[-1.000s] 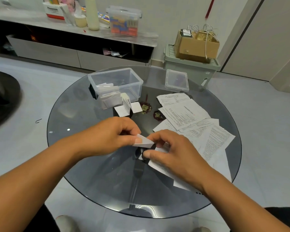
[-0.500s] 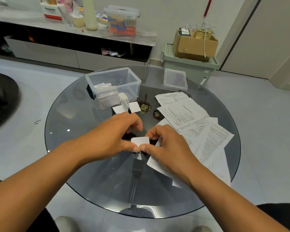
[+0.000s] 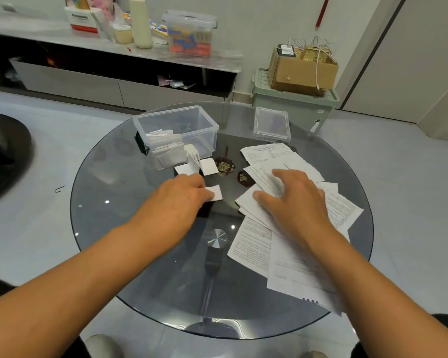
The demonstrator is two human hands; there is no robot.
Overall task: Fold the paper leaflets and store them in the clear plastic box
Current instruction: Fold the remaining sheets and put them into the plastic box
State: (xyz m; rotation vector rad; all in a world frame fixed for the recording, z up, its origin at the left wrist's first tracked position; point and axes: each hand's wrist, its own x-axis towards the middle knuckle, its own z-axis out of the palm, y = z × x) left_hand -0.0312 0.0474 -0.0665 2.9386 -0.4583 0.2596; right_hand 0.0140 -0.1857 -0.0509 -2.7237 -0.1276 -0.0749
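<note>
My left hand (image 3: 183, 196) pinches a small folded white leaflet (image 3: 216, 193) just above the round glass table (image 3: 109, 192). My right hand (image 3: 292, 200) lies spread with straight fingers on the pile of unfolded printed leaflets (image 3: 347, 210) at the table's right. The clear plastic box (image 3: 176, 133) stands open at the back left and holds several folded leaflets. More folded leaflets (image 3: 194, 164) lie and stand on the glass right in front of the box.
The box's clear lid (image 3: 271, 124) lies at the back of the table. Two dark red ornaments (image 3: 225, 166) show near the table's middle. Behind are a low cabinet with clutter and a green bin (image 3: 292, 107) bearing a cardboard box.
Both hands were creasing the small leaflet together. Now my right hand has let go and moved right onto the unfolded pile, while my left hand carries the folded leaflet away from me, towards the box.
</note>
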